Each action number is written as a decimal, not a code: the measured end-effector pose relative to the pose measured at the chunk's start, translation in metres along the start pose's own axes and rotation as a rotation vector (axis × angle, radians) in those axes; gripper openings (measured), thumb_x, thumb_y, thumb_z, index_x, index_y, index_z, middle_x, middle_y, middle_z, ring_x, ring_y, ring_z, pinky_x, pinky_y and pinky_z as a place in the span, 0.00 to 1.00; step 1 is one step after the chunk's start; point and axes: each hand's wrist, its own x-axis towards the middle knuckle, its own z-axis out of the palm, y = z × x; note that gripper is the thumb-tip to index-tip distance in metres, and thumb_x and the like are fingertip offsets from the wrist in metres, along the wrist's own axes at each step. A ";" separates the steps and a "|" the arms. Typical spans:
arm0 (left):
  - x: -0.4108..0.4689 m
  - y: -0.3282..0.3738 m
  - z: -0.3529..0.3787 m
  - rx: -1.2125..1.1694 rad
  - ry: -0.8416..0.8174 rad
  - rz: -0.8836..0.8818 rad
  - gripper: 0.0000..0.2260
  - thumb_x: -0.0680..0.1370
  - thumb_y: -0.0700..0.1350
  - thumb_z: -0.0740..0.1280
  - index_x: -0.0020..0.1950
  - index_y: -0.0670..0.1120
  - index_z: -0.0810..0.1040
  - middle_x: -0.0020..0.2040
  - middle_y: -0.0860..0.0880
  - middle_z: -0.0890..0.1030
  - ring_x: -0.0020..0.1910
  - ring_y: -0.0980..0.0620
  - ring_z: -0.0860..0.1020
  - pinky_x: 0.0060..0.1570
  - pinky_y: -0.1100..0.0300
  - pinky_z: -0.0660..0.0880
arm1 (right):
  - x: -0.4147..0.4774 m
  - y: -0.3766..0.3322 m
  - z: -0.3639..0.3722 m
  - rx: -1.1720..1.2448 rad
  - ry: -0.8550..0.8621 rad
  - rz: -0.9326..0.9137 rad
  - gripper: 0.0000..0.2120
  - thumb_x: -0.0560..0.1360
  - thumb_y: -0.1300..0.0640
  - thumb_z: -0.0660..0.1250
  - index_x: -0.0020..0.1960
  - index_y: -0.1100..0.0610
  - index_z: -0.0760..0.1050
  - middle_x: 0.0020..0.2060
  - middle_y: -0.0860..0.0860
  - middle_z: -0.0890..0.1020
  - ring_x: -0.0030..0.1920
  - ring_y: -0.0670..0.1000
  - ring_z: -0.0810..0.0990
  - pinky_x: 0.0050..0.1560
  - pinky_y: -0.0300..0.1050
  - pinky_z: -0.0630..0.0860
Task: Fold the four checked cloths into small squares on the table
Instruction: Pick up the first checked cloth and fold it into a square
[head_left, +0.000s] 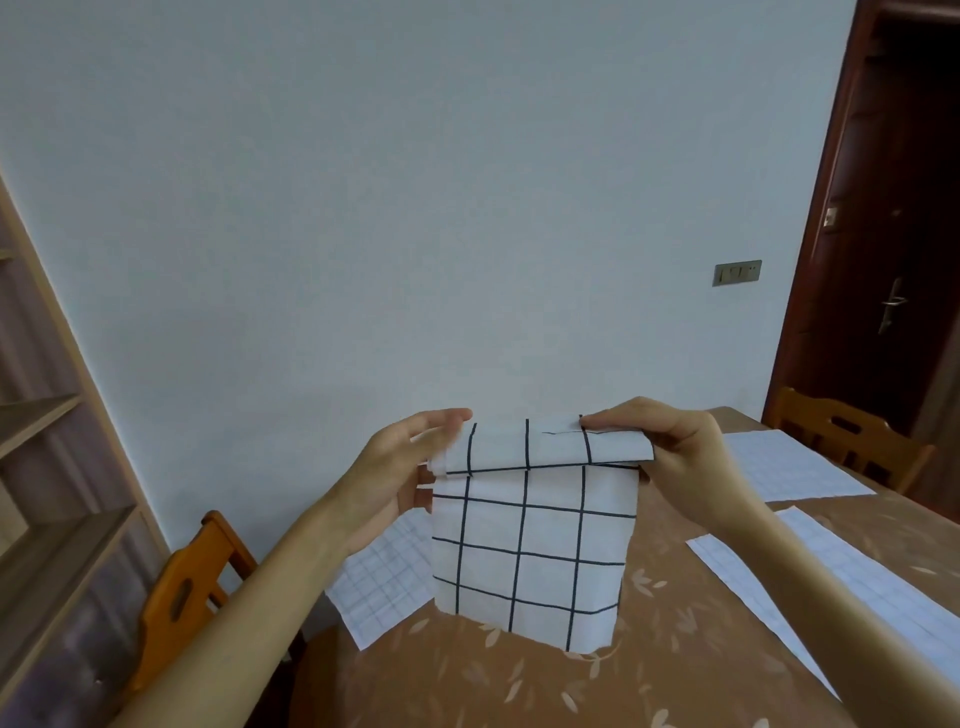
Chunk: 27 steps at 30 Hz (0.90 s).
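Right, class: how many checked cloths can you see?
4: held cloth between left hand and right hand; left cloth behind it; far-right cloth and near-right cloth on the table.

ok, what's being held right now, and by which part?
The checked cloth, by its folded-over top edge: the left hand pinches the left end, the right hand grips the right end.

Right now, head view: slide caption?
Mid-fold: left hand and right hand hold a checked cloth above the table, top edge folded over; three other cloths lie flat.
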 end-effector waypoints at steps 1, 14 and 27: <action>-0.001 0.000 0.002 0.045 0.016 0.026 0.16 0.77 0.51 0.73 0.64 0.53 0.81 0.42 0.51 0.82 0.36 0.54 0.77 0.37 0.60 0.75 | -0.001 0.000 0.000 -0.001 -0.006 0.001 0.24 0.74 0.77 0.66 0.48 0.49 0.86 0.47 0.50 0.86 0.48 0.52 0.85 0.45 0.45 0.81; 0.003 -0.005 0.015 0.140 0.317 0.294 0.18 0.76 0.42 0.74 0.65 0.52 0.77 0.39 0.52 0.87 0.42 0.58 0.83 0.45 0.68 0.77 | -0.008 -0.005 0.012 0.303 -0.155 0.424 0.16 0.78 0.54 0.68 0.65 0.54 0.77 0.56 0.50 0.86 0.57 0.51 0.84 0.58 0.47 0.80; 0.007 -0.011 0.009 0.130 0.270 0.277 0.21 0.75 0.38 0.75 0.66 0.49 0.77 0.51 0.43 0.87 0.55 0.43 0.85 0.63 0.43 0.78 | -0.006 -0.002 0.009 0.319 -0.006 0.347 0.14 0.75 0.62 0.71 0.60 0.55 0.80 0.52 0.53 0.87 0.53 0.53 0.86 0.52 0.45 0.83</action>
